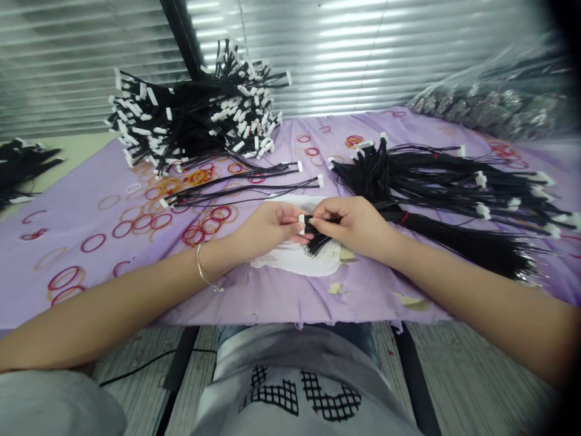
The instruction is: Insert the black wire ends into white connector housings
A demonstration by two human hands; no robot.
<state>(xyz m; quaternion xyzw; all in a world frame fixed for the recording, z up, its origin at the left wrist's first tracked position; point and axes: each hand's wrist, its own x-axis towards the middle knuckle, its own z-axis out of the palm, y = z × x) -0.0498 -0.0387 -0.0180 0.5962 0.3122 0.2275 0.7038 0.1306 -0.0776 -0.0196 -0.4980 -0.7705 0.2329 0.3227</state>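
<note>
My left hand pinches a small white plug connector between thumb and fingers, above a white patch on the table. Against the connector's right side, the fingers of my right hand are closed on a black wire. More loose black wires with metal tips hang beneath my hands. To the right lies a bundle of black wires tied with a red band, its far ends bare and shiny. Behind my hands rest finished-looking black cables with white connectors.
A large pile of black cables with white connectors stands at the back left. More connectored cables lie right. Red and orange rubber bands are scattered over the purple cloth. A clear plastic bag sits back right.
</note>
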